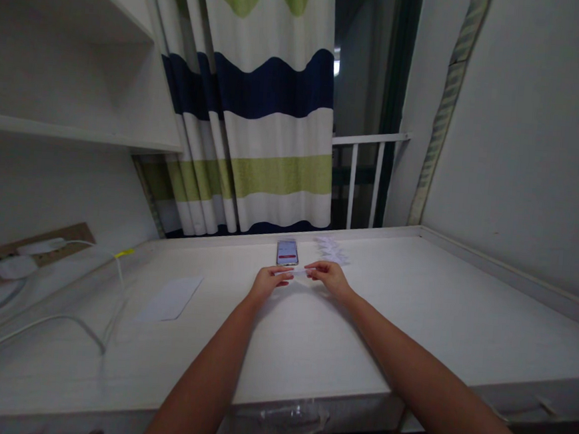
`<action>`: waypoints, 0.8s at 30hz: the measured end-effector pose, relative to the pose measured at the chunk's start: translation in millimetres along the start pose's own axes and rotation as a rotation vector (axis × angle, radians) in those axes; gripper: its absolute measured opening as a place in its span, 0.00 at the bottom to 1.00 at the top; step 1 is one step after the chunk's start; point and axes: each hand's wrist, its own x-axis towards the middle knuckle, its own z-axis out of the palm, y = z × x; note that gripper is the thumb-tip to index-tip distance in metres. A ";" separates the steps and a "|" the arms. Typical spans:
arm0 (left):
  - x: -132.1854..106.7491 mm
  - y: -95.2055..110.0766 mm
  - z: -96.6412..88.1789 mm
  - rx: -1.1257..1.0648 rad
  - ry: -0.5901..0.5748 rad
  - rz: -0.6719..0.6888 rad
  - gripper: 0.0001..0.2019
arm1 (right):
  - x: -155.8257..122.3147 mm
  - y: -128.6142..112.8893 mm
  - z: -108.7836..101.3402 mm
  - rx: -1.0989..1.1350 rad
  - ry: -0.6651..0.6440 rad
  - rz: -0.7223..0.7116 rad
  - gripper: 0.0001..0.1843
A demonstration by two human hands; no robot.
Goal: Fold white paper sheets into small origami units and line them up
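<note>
Between my two hands a small piece of white paper [300, 272] is held just above the white desk. My left hand [270, 282] pinches its left end. The fingertips of my right hand [329, 278] grip the other end. Right behind the paper lies a phone [287, 252] with its screen lit. Several folded white paper pieces [331, 250] are grouped beyond my right hand, near the desk's back edge. My fingers cover the ends of the held paper, and its exact folds are too small to make out.
White paper sheets [171, 299] lie on the desk [437, 309] to the left. White cables [61, 319] run from chargers [15, 267] in the wall socket across the left side. A striped curtain [276, 136] hangs behind; a shelf [76, 130] juts out at upper left.
</note>
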 end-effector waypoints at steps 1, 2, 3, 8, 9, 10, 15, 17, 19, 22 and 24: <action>0.2 -0.3 0.1 -0.007 0.006 -0.002 0.15 | -0.2 -0.2 -0.6 -0.048 0.007 -0.027 0.11; 0.4 -0.7 0.1 -0.012 0.014 -0.001 0.15 | -0.5 -0.6 -1.2 -0.099 0.023 -0.063 0.11; 0.8 -1.1 0.0 -0.016 0.020 0.001 0.15 | -0.8 -1.0 -1.9 -0.150 0.044 -0.104 0.11; 1.4 -2.1 -2.0 0.026 0.000 0.044 0.16 | -1.0 -1.4 -3.4 -0.237 0.096 -0.227 0.09; 1.1 -1.8 -2.3 0.053 -0.006 0.057 0.15 | -0.8 -1.1 -3.1 -0.219 0.074 -0.205 0.09; 0.7 -1.4 -2.4 0.090 -0.007 0.075 0.15 | -0.7 -0.9 -2.7 -0.198 0.049 -0.177 0.10; -2.9 -0.2 1.3 0.309 0.011 0.258 0.10 | -2.0 -2.6 1.3 -0.136 -0.011 -0.107 0.10; -4.5 0.0 3.6 0.378 0.009 0.284 0.10 | -3.2 -4.7 3.3 -0.134 -0.014 -0.112 0.10; -5.9 0.7 5.1 0.436 0.007 0.294 0.10 | -4.2 -6.6 5.0 -0.136 -0.021 -0.117 0.09; -7.3 2.6 5.9 0.473 -0.011 0.320 0.09 | -5.4 -7.7 7.1 -0.143 -0.025 -0.118 0.08; -8.1 3.9 6.0 0.478 -0.025 0.333 0.09 | -6.3 -7.6 8.6 -0.144 -0.023 -0.121 0.08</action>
